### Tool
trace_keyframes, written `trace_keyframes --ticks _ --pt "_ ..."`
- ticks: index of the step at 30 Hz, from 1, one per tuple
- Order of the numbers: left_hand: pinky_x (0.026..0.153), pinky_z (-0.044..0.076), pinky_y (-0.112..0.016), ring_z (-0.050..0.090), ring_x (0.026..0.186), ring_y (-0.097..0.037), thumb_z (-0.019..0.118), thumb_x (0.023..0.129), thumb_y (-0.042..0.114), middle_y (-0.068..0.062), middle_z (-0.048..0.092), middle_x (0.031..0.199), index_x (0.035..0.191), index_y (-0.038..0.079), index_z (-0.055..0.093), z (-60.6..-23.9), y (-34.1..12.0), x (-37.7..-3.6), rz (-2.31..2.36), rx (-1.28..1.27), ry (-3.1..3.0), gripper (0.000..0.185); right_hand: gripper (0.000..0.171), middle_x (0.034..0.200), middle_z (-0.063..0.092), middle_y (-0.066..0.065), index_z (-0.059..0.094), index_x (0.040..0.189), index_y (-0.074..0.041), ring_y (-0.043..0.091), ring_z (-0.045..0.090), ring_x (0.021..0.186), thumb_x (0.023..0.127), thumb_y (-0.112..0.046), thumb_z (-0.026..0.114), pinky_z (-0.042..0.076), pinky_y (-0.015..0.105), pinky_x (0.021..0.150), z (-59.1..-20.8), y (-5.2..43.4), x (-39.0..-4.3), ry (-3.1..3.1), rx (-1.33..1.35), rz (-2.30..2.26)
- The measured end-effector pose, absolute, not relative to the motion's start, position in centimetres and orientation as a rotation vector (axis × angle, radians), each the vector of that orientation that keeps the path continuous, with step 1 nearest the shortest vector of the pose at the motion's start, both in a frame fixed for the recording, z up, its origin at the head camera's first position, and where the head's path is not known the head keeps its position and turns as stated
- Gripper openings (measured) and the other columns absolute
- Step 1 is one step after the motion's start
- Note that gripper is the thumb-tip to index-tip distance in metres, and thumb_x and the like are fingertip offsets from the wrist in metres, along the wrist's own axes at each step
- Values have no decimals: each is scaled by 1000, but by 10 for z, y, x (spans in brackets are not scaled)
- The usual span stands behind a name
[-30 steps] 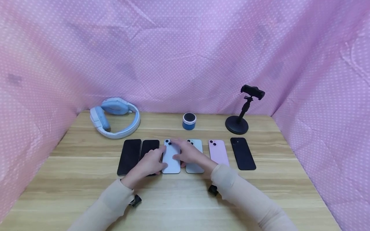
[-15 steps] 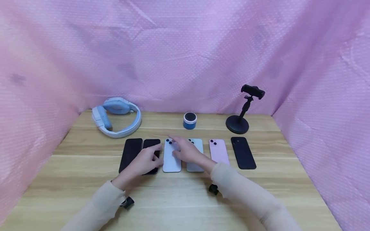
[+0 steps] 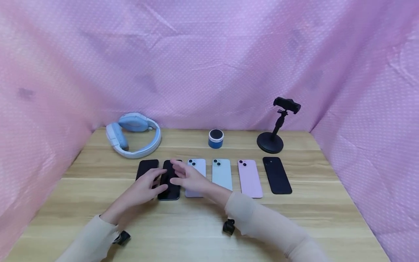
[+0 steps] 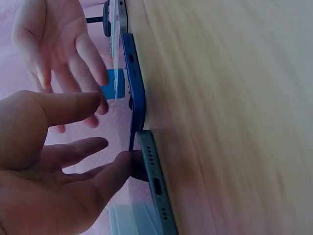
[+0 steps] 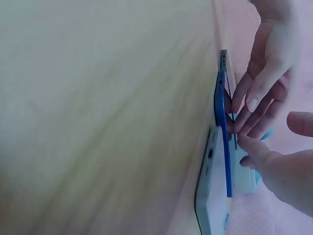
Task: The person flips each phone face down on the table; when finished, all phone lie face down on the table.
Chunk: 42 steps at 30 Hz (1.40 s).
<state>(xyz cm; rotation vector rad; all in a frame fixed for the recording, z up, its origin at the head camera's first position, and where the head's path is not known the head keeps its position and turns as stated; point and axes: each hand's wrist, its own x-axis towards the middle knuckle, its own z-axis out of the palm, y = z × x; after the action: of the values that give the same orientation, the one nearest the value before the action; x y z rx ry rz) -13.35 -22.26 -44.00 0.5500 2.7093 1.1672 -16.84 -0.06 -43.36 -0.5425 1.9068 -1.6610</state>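
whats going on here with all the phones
A person in beige sleeves is working along a row of six phones laid flat on a wooden table. The left hand touches the second phone from the left, a dark one lying screen up, at its edge, and the right hand hovers open just above it. The other phones lie untouched. Headphones, a small blue speaker and a phone stand sit behind the row.

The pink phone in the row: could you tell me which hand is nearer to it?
The right. The right hand hovers over the light blue phone, two places left of the pink phone; the left hand is farther left, at the black phones.
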Motion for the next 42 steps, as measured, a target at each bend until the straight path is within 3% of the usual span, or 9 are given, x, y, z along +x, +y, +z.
trace_keyframes --ticks 6,11,20,26,30,34,42 --pt "96 53 -54 62 118 -38 71 98 19 -28 55 137 143 -9 49 -438 -232 -129 1077 477 2735 57 63 161 35 7 35 158 -10 24 31 148 101 -12 63 28 37 120 -435 -14 -166 1941 -490 -1603" --pt "94 54 -53 66 111 -36 75 94 17 -27 61 132 141 -10 50 -437 -227 -135 1076 460 2733 60 63 161 36 9 35 158 -10 23 30 149 101 -12 63 27 39 121 -433 -11 -166 1957 -463 -1596" --pt "85 58 -48 67 93 -25 79 85 1 -17 70 109 137 -10 54 -440 -215 -148 967 369 2813 59 66 160 36 13 33 159 -11 23 32 147 101 -12 64 27 40 121 -442 -10 -168 1957 -466 -1559" --pt "75 54 -43 57 79 -22 80 84 -1 -7 64 88 138 -7 55 -441 -209 -147 897 297 2839 60 66 163 32 13 35 159 -13 23 30 148 100 -12 65 28 41 121 -443 -12 -168 1937 -367 -1567" --pt "80 58 -47 65 87 -23 80 83 -2 -16 70 105 138 -7 54 -441 -208 -146 921 260 2832 61 66 167 20 13 36 158 -12 24 25 150 99 -11 66 24 44 122 -443 -14 -168 1937 -296 -1613" --pt "85 58 -49 70 95 -26 79 83 -3 -23 67 121 138 -8 54 -441 -209 -147 998 261 2809 61 65 166 22 13 36 158 -11 22 25 150 99 -8 65 23 41 122 -445 -12 -171 1911 -199 -1698" --pt "84 59 -46 69 92 -24 81 81 -3 -21 68 115 136 -10 55 -443 -212 -146 1050 291 2788 61 65 167 22 9 35 159 -16 23 24 151 100 -8 62 25 43 122 -449 -7 -173 1815 -124 -1725"
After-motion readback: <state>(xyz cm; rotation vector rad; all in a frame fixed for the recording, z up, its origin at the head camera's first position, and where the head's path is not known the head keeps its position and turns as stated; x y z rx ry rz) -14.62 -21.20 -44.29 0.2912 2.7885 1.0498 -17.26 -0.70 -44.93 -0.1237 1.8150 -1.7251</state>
